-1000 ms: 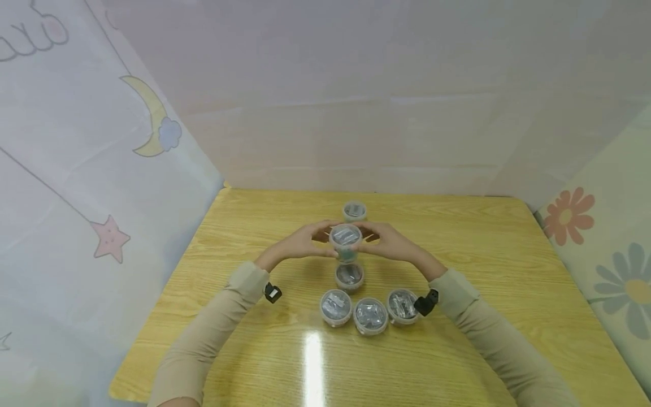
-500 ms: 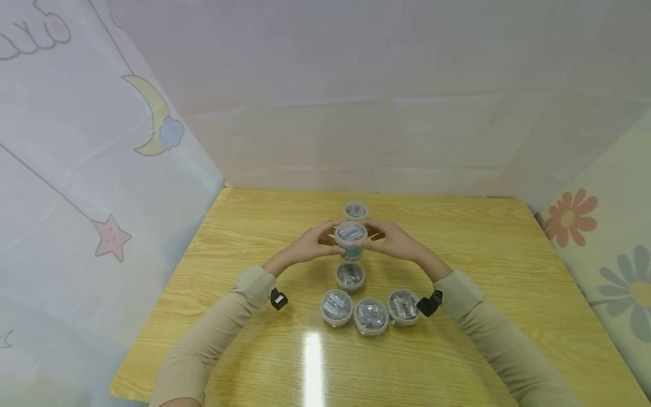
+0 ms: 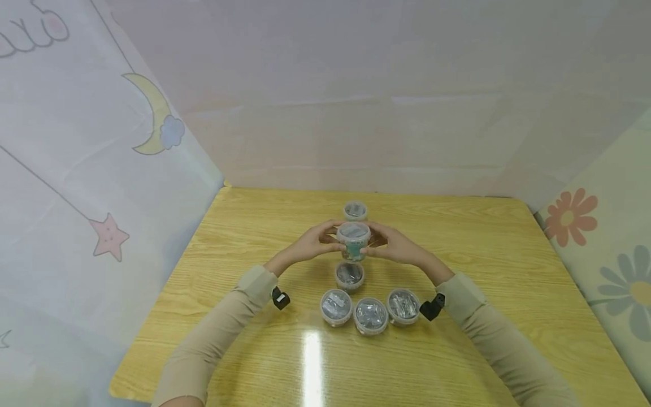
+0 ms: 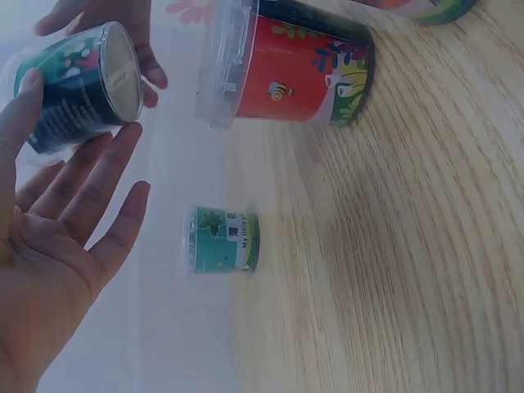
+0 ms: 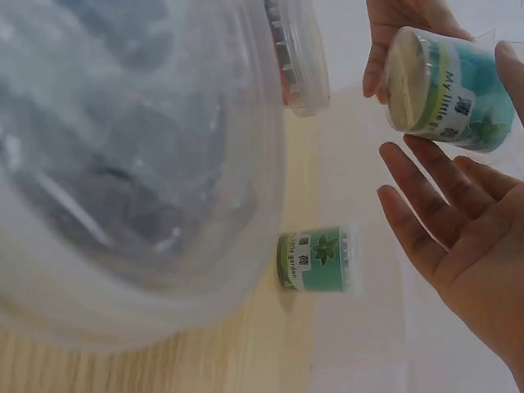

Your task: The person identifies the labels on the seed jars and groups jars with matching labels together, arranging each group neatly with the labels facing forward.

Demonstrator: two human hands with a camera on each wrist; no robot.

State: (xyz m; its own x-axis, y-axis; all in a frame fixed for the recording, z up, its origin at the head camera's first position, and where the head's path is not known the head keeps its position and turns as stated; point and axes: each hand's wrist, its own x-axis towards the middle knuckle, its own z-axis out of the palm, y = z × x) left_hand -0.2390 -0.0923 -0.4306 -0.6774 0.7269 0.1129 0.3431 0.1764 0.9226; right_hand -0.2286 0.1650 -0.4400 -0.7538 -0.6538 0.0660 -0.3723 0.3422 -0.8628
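Observation:
Between both hands, raised over the table, is a small clear-lidded plastic tub (image 3: 354,241) with a teal printed label. My left hand (image 3: 309,243) pinches its left side, thumb in front and fingers behind. On the opposite side, my right hand (image 3: 396,244) holds it with thumb and fingers. The right wrist view shows the tub (image 5: 458,92) tipped sideways there, its label reading "My little ga…" beside a green leaf. A similar green tub (image 5: 315,260) stands farther back on the table. In the left wrist view, a red-labelled tub (image 4: 299,78) stands close by.
Nearer the person stand several lidded tubs: one just below the hands (image 3: 349,275), then a left tub (image 3: 336,307), a middle tub (image 3: 370,315) and a right tub (image 3: 403,306). The wooden table (image 3: 244,350) meets a fabric backdrop (image 3: 356,141) at the back.
The held tub has shifted slightly right and turned a little, so more of its teal label faces the head camera. Both hands moved with it; the standing tubs stayed put.

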